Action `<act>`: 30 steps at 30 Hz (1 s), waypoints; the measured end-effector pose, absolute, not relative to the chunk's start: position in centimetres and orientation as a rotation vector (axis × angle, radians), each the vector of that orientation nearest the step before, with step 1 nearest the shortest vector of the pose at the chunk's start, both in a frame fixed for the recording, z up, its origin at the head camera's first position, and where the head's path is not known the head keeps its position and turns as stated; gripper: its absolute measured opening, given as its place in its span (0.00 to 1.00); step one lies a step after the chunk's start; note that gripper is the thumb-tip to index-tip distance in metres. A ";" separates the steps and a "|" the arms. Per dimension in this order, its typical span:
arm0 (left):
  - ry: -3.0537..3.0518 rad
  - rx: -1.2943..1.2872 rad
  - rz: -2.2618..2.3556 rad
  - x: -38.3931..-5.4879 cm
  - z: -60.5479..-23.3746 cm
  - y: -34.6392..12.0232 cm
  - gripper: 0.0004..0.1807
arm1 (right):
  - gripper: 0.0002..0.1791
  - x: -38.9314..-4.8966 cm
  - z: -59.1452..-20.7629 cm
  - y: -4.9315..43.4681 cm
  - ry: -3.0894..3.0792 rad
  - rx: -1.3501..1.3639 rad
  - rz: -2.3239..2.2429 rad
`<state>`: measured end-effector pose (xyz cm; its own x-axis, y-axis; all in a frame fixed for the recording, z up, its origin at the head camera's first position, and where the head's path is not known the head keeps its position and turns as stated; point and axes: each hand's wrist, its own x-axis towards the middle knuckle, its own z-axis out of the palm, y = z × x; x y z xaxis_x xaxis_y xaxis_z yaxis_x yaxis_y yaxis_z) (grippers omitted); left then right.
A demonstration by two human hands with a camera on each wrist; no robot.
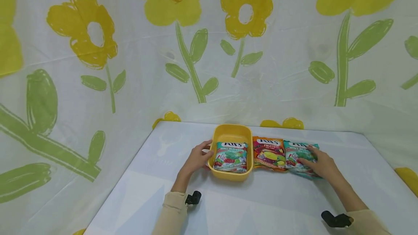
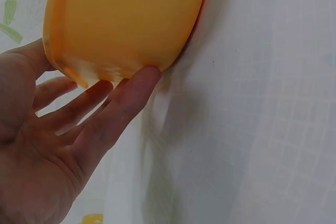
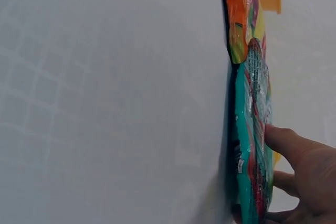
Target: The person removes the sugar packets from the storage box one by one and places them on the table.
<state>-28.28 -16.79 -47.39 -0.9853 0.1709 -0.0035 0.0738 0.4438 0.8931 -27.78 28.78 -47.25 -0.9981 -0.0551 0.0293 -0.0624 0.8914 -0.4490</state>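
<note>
A yellow plastic tub [image 1: 232, 131] stands on the table with a teal Fox's Mint Blossom candy bag [image 1: 230, 157] lying inside. My left hand [image 1: 198, 156] touches the tub's left side, thumb by the rim and fingers extended along the outer wall, as the left wrist view shows. To the right of the tub lies an orange Fox's Fruits candy bag [image 1: 269, 153]. Beside that one is a second teal Mint Blossom bag [image 1: 295, 157]. My right hand [image 1: 321, 163] grips its right end, with the thumb on top and fingers around the far edge, partly hidden by the bag.
Everything sits on a pale table [image 1: 261, 202] near its back edge. A white cloth [image 1: 281, 93] printed with yellow flowers hangs behind and to the left. A black wrist camera [image 1: 193, 198] is strapped near each sleeve cuff.
</note>
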 end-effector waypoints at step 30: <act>2.614 0.259 1.571 -28.5 -47.7 -16.7 0.30 | 0.46 -27.4 -48.7 28.8 -3.198 0.113 0.741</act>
<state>-28.49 -16.73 -47.66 -0.9824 0.1858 0.0178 0.1029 0.4596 0.8822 -27.45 28.78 -48.68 -0.9874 -0.0988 -0.1238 -0.0343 0.8963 -0.4421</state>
